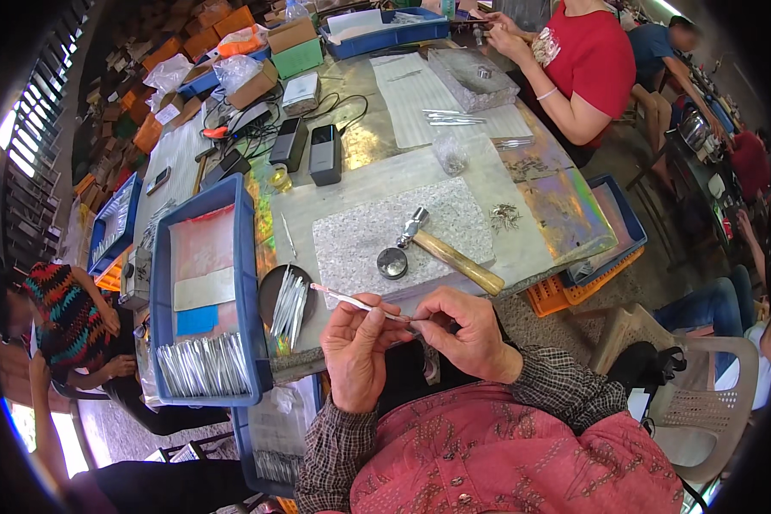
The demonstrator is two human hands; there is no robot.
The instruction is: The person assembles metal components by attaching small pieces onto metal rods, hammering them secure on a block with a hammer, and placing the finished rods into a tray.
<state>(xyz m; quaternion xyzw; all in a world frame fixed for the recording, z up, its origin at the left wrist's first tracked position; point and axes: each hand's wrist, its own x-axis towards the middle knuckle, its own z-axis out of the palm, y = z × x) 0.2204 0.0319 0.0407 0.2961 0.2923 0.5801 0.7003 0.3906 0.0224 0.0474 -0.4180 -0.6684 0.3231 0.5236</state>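
My left hand (355, 351) is closed around a slim pale metal piece (338, 296), with its reddish tip pointing up to the left. My right hand (467, 332) pinches the other end, where the fingers hide its exact shape. Just beyond, a hammer (456, 262) with a wooden handle lies on a speckled stone slab (360, 236), its head beside a round metal block (392, 263). Left of my hands, a bundle of slim silvery pieces (291, 300) rests in a dark round dish (273, 287).
A blue tray (250, 248) at the left holds many silvery pieces. Small pins (505, 216) lie right of the slab, near a clear plastic cup (451, 156). Two black boxes (325, 154) stand farther back. Across the table a person in red (587, 60) works; a chair (711, 385) stands at right.
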